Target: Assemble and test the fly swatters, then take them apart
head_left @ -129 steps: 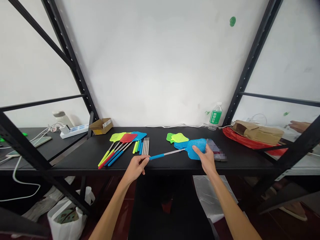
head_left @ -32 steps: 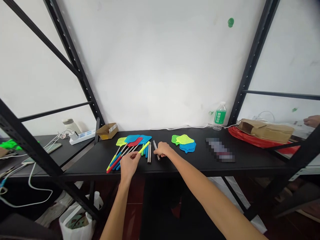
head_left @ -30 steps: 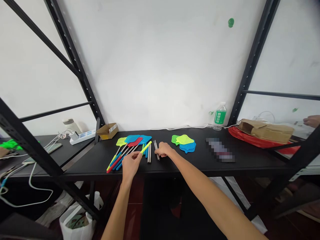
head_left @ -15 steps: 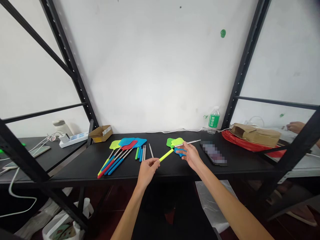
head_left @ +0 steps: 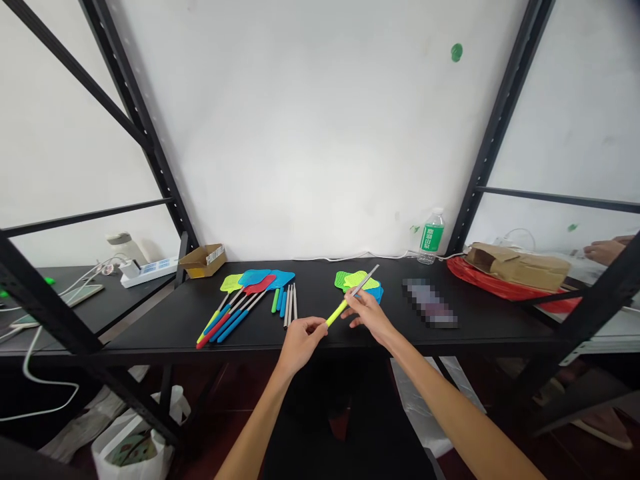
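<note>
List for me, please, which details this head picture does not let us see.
All in the head view:
Whether the metal rod enters the yellow handle: the right hand covers that spot.
Handle's lower end: covered by the left hand.
Flat item on the black table: blurred into pixels.
Another person's hand: partly behind the rack post.

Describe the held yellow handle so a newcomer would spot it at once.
At the front of the black table, find the left hand. The yellow handle points from it toward a silver rod in the right hand. Unlike the loose green handle and blue handles, it is yellow and held.
</note>
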A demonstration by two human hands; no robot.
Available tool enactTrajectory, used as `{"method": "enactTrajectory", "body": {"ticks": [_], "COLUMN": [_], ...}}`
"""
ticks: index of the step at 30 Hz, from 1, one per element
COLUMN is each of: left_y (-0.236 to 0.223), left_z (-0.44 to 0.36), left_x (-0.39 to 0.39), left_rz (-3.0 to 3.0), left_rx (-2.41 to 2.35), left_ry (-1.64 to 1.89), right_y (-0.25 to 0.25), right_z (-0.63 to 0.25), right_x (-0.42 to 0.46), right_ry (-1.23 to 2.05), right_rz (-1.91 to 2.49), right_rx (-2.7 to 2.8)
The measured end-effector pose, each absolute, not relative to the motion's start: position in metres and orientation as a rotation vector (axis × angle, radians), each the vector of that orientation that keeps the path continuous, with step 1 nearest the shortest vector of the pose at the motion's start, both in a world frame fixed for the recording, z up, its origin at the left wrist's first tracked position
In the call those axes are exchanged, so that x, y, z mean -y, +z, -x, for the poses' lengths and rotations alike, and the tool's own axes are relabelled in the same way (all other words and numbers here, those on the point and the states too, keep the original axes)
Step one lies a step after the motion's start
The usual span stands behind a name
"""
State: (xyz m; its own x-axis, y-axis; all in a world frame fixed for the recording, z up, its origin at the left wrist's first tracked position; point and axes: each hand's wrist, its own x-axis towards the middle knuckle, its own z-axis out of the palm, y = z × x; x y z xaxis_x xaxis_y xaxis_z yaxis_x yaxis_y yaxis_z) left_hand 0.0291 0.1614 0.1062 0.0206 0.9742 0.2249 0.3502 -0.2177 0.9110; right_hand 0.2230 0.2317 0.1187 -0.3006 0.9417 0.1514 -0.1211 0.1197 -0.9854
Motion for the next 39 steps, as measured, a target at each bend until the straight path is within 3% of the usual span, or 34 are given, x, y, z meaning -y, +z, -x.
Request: {"method": "enactTrajectory", "body": {"ticks": [10, 15, 18, 27, 35, 39], "left_y": [0.107, 0.101, 0.100, 0.100, 0.099, 0.098], "left_z": [-0.025, -0.020, -0.020, -0.017, -0.018, -0.018], "left_x": [-0.160, -0.163, -0.163, -0.159, -0.160, -0.160], "left_rz": [-1.664, -1.595, -1.590, -1.591, -1.637, -1.642], "left_rx": [-1.276, -1.230, -1.218, -1.194, -1.194, -1.206], "left_ry": [1.255, 1.331, 1.339, 1.323, 1.277, 1.250], "right_y": [0.146, 0.145, 0.133, 0.122, 0.183, 0.205], "right_z": [-0.213, -0.258, -0.269, -0.286, -0.289, -0.284], "right_x": [-0.262, -0.327, -0.345, -0.350, -0.327, -0.315], "right_ry": [1.326, 0.416, 0.267, 0.579, 1.157, 1.242], "right_rz": [0.904, 1.665, 1.894, 1.527, 0.753, 0.656], "right_rx": [1.835, 1.802, 1.934, 1.528, 1.159, 1.120]}}
